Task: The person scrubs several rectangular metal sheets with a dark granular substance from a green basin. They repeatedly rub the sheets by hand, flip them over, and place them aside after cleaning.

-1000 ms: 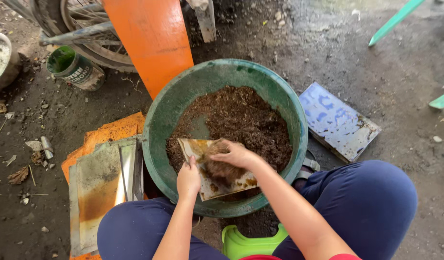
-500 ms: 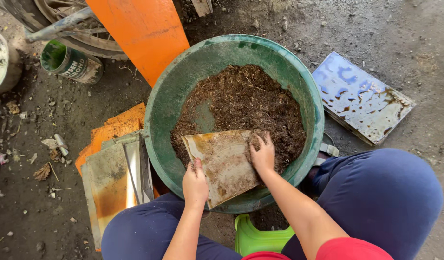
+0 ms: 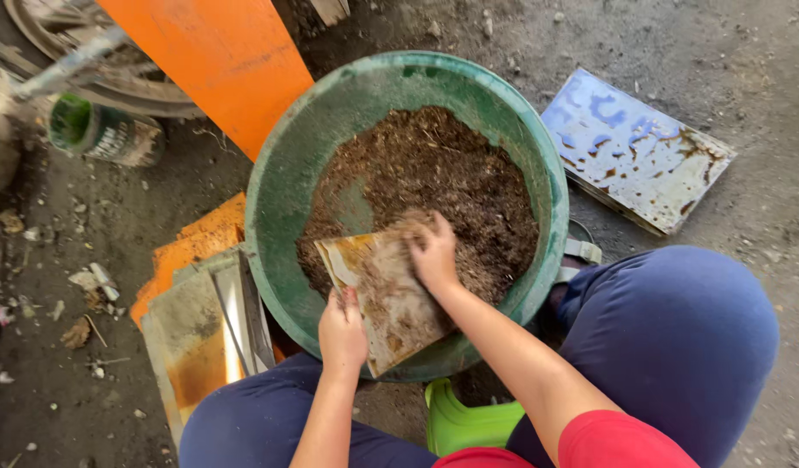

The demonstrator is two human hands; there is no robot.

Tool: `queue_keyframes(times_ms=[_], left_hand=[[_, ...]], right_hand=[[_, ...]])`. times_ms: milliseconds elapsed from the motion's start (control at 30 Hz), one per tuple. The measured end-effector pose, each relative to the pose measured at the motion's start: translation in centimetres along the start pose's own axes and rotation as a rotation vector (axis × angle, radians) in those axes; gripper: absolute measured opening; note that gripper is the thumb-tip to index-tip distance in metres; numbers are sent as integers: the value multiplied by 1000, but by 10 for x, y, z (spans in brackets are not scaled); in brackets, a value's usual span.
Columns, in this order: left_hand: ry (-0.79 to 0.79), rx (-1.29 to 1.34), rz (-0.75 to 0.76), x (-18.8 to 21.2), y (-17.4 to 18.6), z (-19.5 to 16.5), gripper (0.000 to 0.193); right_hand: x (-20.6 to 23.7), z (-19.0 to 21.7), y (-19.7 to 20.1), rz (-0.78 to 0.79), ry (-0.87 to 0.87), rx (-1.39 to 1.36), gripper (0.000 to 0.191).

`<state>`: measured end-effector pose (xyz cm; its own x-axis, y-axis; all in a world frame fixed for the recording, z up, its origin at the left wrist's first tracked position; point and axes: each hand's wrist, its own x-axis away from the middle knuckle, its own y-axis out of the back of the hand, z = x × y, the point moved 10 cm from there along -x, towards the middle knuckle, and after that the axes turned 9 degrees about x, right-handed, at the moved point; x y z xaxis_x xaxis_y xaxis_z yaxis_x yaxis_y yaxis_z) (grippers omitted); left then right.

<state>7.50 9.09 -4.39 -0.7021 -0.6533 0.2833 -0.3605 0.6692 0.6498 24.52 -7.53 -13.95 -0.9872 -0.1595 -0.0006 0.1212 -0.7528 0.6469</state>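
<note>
Both hands (image 3: 386, 290) on soiled bag (image 3: 386, 295) (over green basin (image 3: 282, 186)).

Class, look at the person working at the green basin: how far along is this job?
Done: the green basin already holds a mound of brown soil mix. In hand: the left hand grips a flat soiled sheet; the right hand presses soil onto it. Left: most soil remains in the basin.
</note>
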Motion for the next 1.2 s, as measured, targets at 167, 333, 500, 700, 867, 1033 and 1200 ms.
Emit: queue_keyframes(times_ms=[167, 333, 500, 700, 867, 1033, 1200], left_hand=[[17, -1, 32, -1, 3, -16, 66], [149, -56, 130, 1, -5, -19, 61], [-5, -25, 80, -14, -1, -20, 62], [77, 76, 5, -34, 9, 17, 72], [191, 386, 75, -20, 0, 38, 78], [299, 429, 2, 9, -9, 49, 76], [267, 369, -33, 16, -16, 32, 66]], right_hand=[[-16, -30, -30, 103, -256, -277, 33], [-19, 51, -44, 167, -45, -246, 34], [21, 98, -22, 168, 235, -464, 36], [55, 56, -13, 170, 376, -366, 45], [32, -37, -19, 245, -207, 91, 39], [16, -39, -19, 166, -384, -111, 56], [-12, 34, -34, 126, -120, -248, 54]])
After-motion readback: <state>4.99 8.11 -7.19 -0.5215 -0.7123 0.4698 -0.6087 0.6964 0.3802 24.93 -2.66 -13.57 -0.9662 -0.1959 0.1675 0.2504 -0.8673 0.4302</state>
